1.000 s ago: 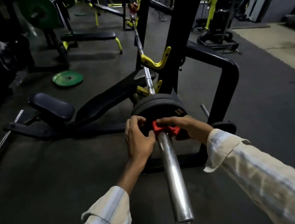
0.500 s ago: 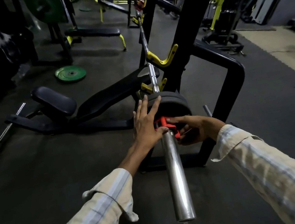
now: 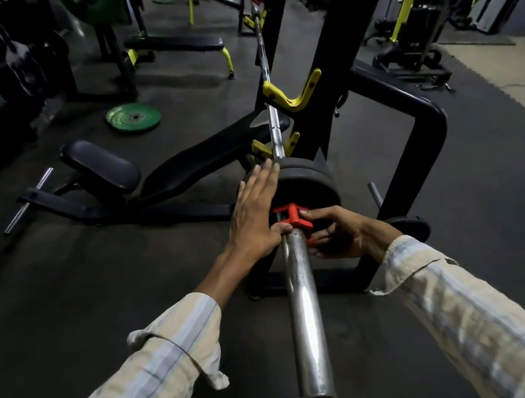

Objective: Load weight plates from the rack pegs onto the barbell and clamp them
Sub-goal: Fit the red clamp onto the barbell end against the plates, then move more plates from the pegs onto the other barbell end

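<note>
left hand (image 3: 258, 215) flat on plates (image 3: 306, 181), right hand (image 3: 337, 238) pinching clamp (image 3: 292, 217)

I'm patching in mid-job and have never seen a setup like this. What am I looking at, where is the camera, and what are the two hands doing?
There is no robot here, just a person with a camera worn on the head, looking forward and down at their own arms in a gym.

The shiny tube running away from the camera is the barbell sleeve. Black weight plates are already on it, and the bar rests in a yellow hook on the black rack.

The left hand lies open and flat against the plates. The right hand grips the red clamp on the sleeve, right up against the plates.

On the floor to the left lie green plates, behind a black bench.
</note>
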